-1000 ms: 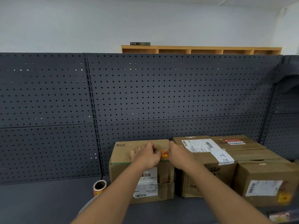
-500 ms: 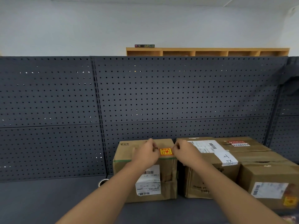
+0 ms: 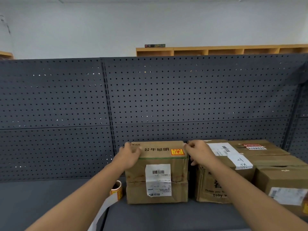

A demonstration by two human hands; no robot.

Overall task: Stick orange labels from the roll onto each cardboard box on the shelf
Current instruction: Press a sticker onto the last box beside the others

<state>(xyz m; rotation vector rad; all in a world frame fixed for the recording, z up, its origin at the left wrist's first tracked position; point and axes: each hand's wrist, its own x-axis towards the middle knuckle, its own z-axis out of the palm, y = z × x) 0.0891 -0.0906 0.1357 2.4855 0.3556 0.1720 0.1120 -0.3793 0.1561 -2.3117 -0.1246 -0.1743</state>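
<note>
Both hands have slid apart since half a second ago: they sat close on either side of the square orange sticker, and now I see them at the outer edges of the brown cardboard box with the green tape line. My left hand rests on the box's top left corner, fingers bent over the top edge, at about 9 o'clock from the sticker. My right hand sits at the top right corner, at 3 o'clock from the sticker, fingers loosely curled with the thumb down the side; I cannot tell whether it truly grips the box. The sticker lies flat on the box top near its right front corner, uncovered.

At 8 o'clock from the box, just beside its lower left corner, the roll of orange labels stands on the dark grey shelf, a strip of white backing paper trailing down under my left forearm. At 3 o'clock, a second brown cardboard box with white shipping labels stands just beside the first, partly hidden by my right forearm. Farther right sits a third brown box, an orange sticker at its lower right edge. Behind them rises the dark perforated back panel.
</note>
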